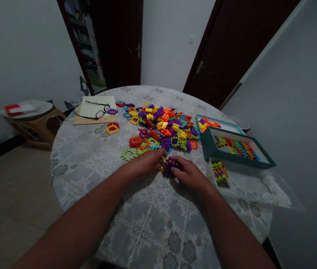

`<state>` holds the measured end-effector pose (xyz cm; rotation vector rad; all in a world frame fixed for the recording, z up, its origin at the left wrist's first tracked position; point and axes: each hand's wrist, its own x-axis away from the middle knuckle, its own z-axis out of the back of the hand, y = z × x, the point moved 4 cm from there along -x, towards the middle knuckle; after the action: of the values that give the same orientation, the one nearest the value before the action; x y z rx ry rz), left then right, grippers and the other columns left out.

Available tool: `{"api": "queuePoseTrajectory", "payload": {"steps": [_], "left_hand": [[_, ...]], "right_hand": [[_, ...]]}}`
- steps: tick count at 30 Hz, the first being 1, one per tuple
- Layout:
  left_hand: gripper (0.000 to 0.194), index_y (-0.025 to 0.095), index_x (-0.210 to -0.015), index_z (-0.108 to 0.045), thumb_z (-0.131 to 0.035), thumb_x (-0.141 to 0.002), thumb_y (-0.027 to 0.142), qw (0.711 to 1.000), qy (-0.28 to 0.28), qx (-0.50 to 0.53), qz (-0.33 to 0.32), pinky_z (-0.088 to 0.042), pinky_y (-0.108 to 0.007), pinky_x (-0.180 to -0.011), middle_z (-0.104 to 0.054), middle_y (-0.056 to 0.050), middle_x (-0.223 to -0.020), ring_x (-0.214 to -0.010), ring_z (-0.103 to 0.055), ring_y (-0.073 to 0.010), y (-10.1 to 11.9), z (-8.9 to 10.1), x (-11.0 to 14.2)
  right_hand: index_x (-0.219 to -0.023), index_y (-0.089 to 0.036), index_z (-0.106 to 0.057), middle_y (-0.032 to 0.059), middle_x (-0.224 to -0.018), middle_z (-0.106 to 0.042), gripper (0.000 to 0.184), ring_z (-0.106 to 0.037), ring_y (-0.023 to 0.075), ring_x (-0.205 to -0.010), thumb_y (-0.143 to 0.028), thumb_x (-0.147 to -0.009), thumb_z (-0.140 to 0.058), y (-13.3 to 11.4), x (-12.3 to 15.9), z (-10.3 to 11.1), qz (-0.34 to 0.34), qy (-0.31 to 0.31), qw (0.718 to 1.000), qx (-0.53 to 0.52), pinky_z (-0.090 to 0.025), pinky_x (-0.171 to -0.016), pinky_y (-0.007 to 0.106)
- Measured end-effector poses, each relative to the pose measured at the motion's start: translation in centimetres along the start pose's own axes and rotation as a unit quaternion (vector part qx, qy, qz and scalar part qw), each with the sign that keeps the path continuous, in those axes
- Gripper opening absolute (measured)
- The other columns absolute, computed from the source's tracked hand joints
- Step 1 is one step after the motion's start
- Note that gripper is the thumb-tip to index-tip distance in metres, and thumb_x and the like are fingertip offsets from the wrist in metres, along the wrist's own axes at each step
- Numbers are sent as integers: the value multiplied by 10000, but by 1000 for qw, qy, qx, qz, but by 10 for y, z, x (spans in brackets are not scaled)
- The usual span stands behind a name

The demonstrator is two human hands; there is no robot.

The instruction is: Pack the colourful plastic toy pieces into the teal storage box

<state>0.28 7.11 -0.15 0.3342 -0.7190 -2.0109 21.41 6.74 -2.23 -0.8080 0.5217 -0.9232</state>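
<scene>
A purple toothed building piece (170, 166) with yellow spots along its edges is gripped by my right hand (187, 172), close to the near side of the pile. My left hand (150, 161) meets it from the left, fingers bent inward beside a bit of yellow; its fingertips are partly hidden, so what they pinch is unclear. Just beyond both hands spreads a heap of colourful plastic interlocking pieces (164, 123). A lime-green open square piece (128, 154) lies to the left of my left hand.
Glasses (100, 113) rest on a pad of paper (87, 106) at the far left. On the right stand a teal box (210, 144) of sorted pieces and a clear plastic container (242, 194). A red-and-yellow ring piece (112, 128) lies apart on the patterned tablecloth (152, 220).
</scene>
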Motion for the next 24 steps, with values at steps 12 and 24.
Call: {"api": "queuePoseTrajectory", "payload": {"steps": [12, 24], "left_hand": [[213, 243, -1110, -635, -624, -925, 138, 999, 27, 42, -1, -484, -321, -856, -765, -53, -1130, -1022, -679, -221, 5, 0, -4], [302, 267, -1182, -616, -627, -908, 140, 1000, -13, 0, -7, -491, -344, -884, -748, -53, -1146, -1065, -671, -253, 13, 4, 4]], "right_hand": [[-1355, -233, -689, 117, -1271, -728, 396, -692, 276, -1156, -244, -959, -674, -7, 0, 3, 52, 30, 996, 72, -523, -1047, 442], [-1382, -252, -643, 126, -1292, -713, 456, -675, 292, -1142, -199, -936, -721, -27, 8, 0, 72, 12, 989, 131, -520, -1015, 450]]}}
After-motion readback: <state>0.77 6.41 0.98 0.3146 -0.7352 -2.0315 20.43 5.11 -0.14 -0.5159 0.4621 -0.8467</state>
